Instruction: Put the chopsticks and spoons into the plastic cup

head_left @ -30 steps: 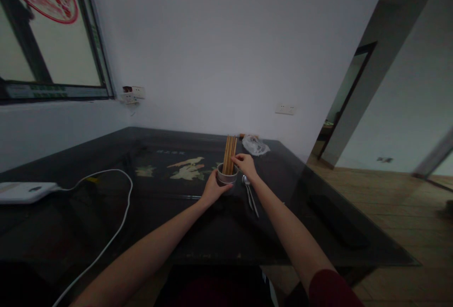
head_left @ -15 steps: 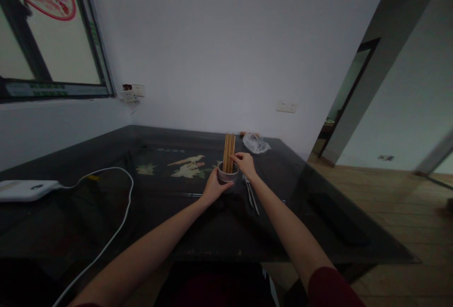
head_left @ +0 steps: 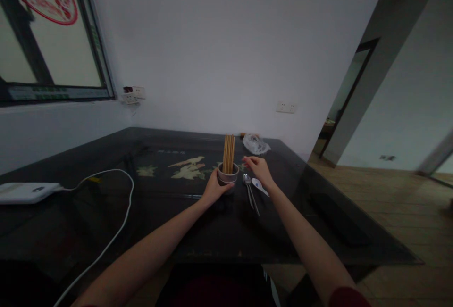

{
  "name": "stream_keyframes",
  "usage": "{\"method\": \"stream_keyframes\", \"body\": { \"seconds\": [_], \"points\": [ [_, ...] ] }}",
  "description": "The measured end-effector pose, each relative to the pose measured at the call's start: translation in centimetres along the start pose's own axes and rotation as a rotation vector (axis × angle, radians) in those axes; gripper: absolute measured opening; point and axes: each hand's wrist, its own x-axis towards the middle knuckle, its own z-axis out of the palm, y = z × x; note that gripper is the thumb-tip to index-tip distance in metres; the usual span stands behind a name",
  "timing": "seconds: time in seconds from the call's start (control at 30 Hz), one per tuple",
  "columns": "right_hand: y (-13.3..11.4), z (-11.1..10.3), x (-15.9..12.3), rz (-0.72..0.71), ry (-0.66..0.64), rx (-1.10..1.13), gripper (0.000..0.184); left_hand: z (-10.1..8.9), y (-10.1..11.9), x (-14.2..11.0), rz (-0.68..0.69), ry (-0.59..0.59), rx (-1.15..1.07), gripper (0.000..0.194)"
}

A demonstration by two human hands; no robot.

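Note:
A small cup (head_left: 227, 178) stands on the dark table, with a bundle of wooden chopsticks (head_left: 229, 153) upright in it. My left hand (head_left: 213, 189) is wrapped round the cup from its left side. To the right of the cup, and apart from it, my right hand (head_left: 259, 169) hovers over the table with loosely bent fingers slightly apart and nothing visible in them. Below that hand lie metal spoons (head_left: 247, 179), side by side with their handles towards me. A white spoon (head_left: 259, 185) lies next to them, partly hidden by my right wrist.
A crumpled clear plastic bag (head_left: 255, 144) lies by the wall at the back. On the left, a white device (head_left: 28, 193) trails a white cable (head_left: 130, 194) over the table's front edge. A dark flat object (head_left: 338, 217) rests near the right edge.
My right hand has let go of the chopsticks and moved right, away from the cup. The white spoon now shows beside the metal ones. My left hand has stayed on the cup.

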Motion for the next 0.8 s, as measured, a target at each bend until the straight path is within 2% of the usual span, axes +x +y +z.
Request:
{"method": "stream_keyframes", "body": {
  "seconds": [0.13,0.27,0.4,0.57,0.8],
  "points": [
    [0.5,-2.0,-3.0,0.010,-0.003,0.109,0.044,-0.1,0.4,-0.1,-0.009,0.002,0.003,0.070],
    [1.6,-2.6,-5.0,0.052,0.027,0.136,0.046,-0.1,0.7,0.0,-0.007,0.002,-0.045,0.073],
    [2.1,-2.7,-5.2,0.028,0.055,0.107,0.044,-0.2,1.2,0.0,-0.012,-0.020,-0.097,0.081],
    [2.5,-3.0,-5.0,0.017,0.058,0.044,0.041,-0.2,1.7,0.0,0.009,-0.008,-0.045,0.085],
    [3.2,-3.3,-4.9,0.036,0.083,-0.016,0.041,-0.4,2.2,0.1,-0.038,0.039,-0.001,0.097]
  ]
}}
